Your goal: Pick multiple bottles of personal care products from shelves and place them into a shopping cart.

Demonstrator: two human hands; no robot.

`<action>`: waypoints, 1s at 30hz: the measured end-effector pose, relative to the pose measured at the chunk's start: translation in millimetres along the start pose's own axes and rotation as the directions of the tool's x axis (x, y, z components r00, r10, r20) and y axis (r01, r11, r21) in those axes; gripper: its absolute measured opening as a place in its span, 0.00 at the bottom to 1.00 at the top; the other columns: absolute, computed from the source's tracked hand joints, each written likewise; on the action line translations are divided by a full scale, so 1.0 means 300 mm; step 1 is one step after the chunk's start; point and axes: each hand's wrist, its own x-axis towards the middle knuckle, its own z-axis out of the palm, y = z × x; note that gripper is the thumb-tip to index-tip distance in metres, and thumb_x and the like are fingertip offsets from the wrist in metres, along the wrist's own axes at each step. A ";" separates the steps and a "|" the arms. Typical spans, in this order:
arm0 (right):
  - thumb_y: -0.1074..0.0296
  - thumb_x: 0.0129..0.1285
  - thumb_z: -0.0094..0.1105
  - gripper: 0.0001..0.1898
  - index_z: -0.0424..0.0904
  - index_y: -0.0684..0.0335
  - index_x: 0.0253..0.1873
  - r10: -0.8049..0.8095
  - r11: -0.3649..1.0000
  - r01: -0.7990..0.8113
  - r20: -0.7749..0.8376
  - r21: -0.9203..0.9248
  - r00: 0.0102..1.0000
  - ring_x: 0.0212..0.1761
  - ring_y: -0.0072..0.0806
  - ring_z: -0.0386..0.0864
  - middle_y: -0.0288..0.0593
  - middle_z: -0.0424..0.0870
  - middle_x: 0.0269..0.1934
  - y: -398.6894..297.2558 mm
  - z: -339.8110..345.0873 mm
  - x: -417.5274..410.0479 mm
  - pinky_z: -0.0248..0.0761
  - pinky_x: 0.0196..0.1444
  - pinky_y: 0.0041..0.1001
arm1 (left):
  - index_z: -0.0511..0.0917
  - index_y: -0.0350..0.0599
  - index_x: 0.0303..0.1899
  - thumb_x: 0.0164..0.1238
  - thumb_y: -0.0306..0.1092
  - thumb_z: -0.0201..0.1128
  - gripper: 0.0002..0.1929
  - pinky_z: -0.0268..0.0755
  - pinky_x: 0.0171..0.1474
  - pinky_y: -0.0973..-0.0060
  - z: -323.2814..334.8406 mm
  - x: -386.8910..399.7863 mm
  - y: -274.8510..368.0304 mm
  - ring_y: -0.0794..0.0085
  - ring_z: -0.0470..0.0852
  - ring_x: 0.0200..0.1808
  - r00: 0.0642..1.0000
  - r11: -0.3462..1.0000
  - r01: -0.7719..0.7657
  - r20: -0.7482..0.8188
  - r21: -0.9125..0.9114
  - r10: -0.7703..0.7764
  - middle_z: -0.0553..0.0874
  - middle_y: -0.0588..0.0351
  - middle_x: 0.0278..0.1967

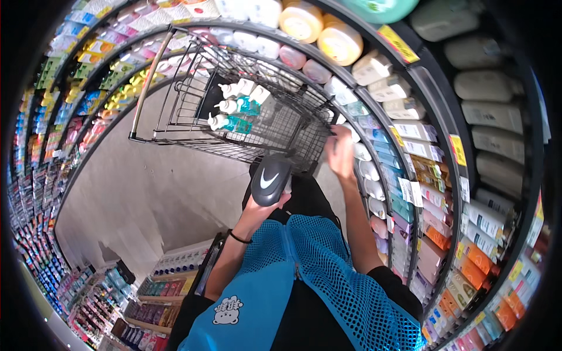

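Observation:
My left hand (263, 212) is closed around a dark grey handheld barcode scanner (271, 180) with a white curved mark on its top. My right hand (341, 151) is stretched out beside the front corner of a black wire shopping cart (246, 151), close to the lowest shelf row. Its fingertips are blurred, close to a white bottle (340, 118), and I cannot tell whether they touch it. Inside the cart lie several pump bottles (239, 125) with white pump heads and teal liquid. White-capped containers (260, 93) are beside them.
Curved-looking store shelves (358, 85) packed with bottles and tubes run along the front and right. Another shelf wall (88, 94) with packaged goods stands at the left. Grey floor (131, 188) lies between. A wooden-shelved display (162, 287) stands at lower left.

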 end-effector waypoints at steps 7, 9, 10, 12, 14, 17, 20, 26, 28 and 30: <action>0.69 0.59 0.70 0.39 0.60 0.56 0.74 0.114 0.992 -0.122 0.513 -0.019 0.851 0.64 0.61 0.73 0.60 0.62 0.69 -0.023 0.738 0.112 0.74 0.61 0.47 | 0.77 0.42 0.40 0.66 0.23 0.70 0.08 0.69 0.35 0.80 -0.332 0.036 -0.065 0.80 0.76 0.32 0.962 0.973 0.219 -0.148 -0.075 -0.228 0.79 0.63 0.33; 0.67 0.59 0.70 0.43 0.55 0.56 0.76 0.159 0.987 -0.149 0.447 -0.057 0.880 0.68 0.58 0.69 0.59 0.58 0.72 0.022 0.894 0.162 0.73 0.64 0.43 | 0.78 0.42 0.40 0.66 0.24 0.70 0.08 0.68 0.35 0.80 -0.417 0.054 -0.088 0.80 0.76 0.32 0.963 0.973 0.214 -0.145 -0.092 -0.226 0.79 0.63 0.32; 0.67 0.58 0.72 0.44 0.55 0.55 0.77 0.219 0.975 -0.212 0.442 -0.066 0.870 0.70 0.58 0.67 0.59 0.56 0.74 0.038 0.943 0.199 0.71 0.66 0.43 | 0.78 0.43 0.40 0.66 0.25 0.71 0.08 0.68 0.35 0.80 -0.450 0.064 -0.101 0.81 0.76 0.32 0.941 0.955 0.281 -0.168 -0.093 -0.293 0.79 0.63 0.32; 0.67 0.54 0.76 0.47 0.55 0.54 0.77 0.142 0.989 -0.142 0.368 -0.029 0.919 0.74 0.56 0.62 0.58 0.52 0.77 0.085 1.035 0.256 0.66 0.71 0.41 | 0.79 0.43 0.41 0.66 0.27 0.71 0.08 0.68 0.36 0.81 -0.508 0.078 -0.109 0.81 0.76 0.32 0.924 0.941 0.320 -0.184 -0.108 -0.336 0.79 0.64 0.33; 0.66 0.52 0.78 0.48 0.56 0.56 0.76 0.109 0.991 -0.129 0.411 0.020 0.905 0.77 0.49 0.60 0.54 0.57 0.76 0.111 1.118 0.290 0.61 0.75 0.39 | 0.79 0.43 0.41 0.66 0.27 0.71 0.08 0.68 0.36 0.81 -0.560 0.070 -0.143 0.82 0.76 0.32 0.913 0.937 0.329 -0.215 -0.117 -0.347 0.79 0.64 0.33; 0.63 0.51 0.79 0.48 0.58 0.58 0.75 0.004 0.999 -0.024 0.378 0.048 0.926 0.75 0.45 0.64 0.51 0.64 0.73 0.188 1.195 0.303 0.63 0.73 0.38 | 0.79 0.43 0.42 0.67 0.28 0.72 0.08 0.69 0.37 0.81 -0.604 0.096 -0.132 0.82 0.76 0.32 0.889 0.922 0.368 -0.244 -0.121 -0.387 0.79 0.64 0.33; 0.62 0.50 0.80 0.49 0.57 0.59 0.75 0.092 0.994 -0.107 0.377 0.020 0.922 0.70 0.45 0.71 0.51 0.69 0.71 0.191 1.244 0.291 0.67 0.70 0.37 | 0.80 0.44 0.41 0.67 0.30 0.72 0.08 0.70 0.38 0.81 -0.634 0.102 -0.128 0.81 0.77 0.34 0.878 0.919 0.390 -0.273 -0.067 -0.392 0.80 0.64 0.34; 0.66 0.48 0.79 0.42 0.64 0.61 0.67 0.258 0.966 -0.242 0.256 -0.096 0.931 0.61 0.44 0.79 0.49 0.76 0.62 0.192 1.314 0.274 0.74 0.63 0.36 | 0.81 0.43 0.41 0.67 0.33 0.73 0.09 0.73 0.40 0.80 -0.644 0.146 -0.069 0.81 0.79 0.35 0.893 0.933 0.359 -0.285 -0.013 -0.347 0.82 0.64 0.34; 0.68 0.47 0.79 0.42 0.63 0.62 0.67 0.152 0.988 -0.146 0.240 -0.041 0.959 0.60 0.47 0.78 0.53 0.75 0.60 0.202 1.310 0.268 0.73 0.62 0.37 | 0.82 0.43 0.41 0.66 0.33 0.74 0.09 0.73 0.40 0.80 -0.638 0.149 -0.060 0.80 0.80 0.35 0.893 0.928 0.371 -0.279 0.015 -0.353 0.83 0.64 0.34; 0.68 0.47 0.79 0.43 0.62 0.63 0.67 0.102 0.994 -0.091 0.197 -0.064 0.975 0.61 0.48 0.77 0.54 0.74 0.60 0.208 1.320 0.266 0.73 0.62 0.37 | 0.82 0.43 0.41 0.66 0.33 0.74 0.09 0.74 0.41 0.80 -0.631 0.164 -0.035 0.80 0.80 0.36 0.885 0.914 0.404 -0.269 0.035 -0.380 0.83 0.63 0.34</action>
